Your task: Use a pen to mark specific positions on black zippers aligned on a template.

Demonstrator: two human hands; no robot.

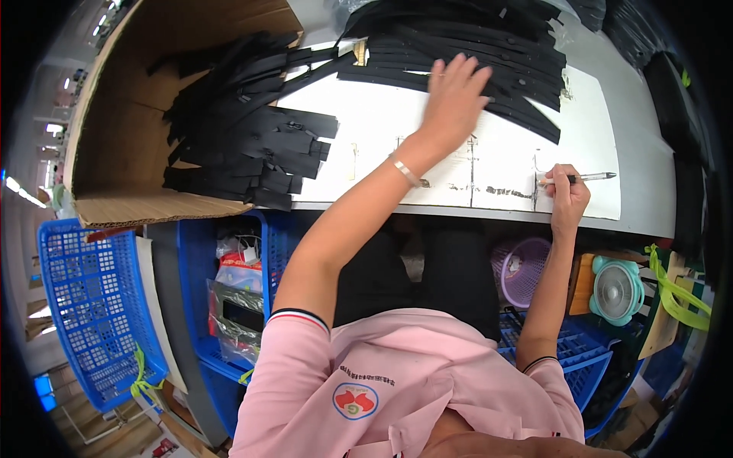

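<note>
My left hand (452, 107) reaches over the white board (366, 118) on the table. Its fingers are stretched out, lying at the near edge of a pile of black fabric strips (458, 34). In my right hand (566, 197) is a pen (595, 177) with a clear barrel, pinched near the right end of the board. Dark ruled lines and marks run across the board between my forearms. To the left, a second heap of black strips (244, 145) spills out of a cardboard box onto the board.
The open cardboard box (114, 114) stands at the table's left. Blue plastic baskets (95, 305) are below on the left. Under the table at right are a purple basket (523, 267) and a small turquoise fan (617, 290). Dark plastic-wrapped bundles (649, 30) lie at the far right.
</note>
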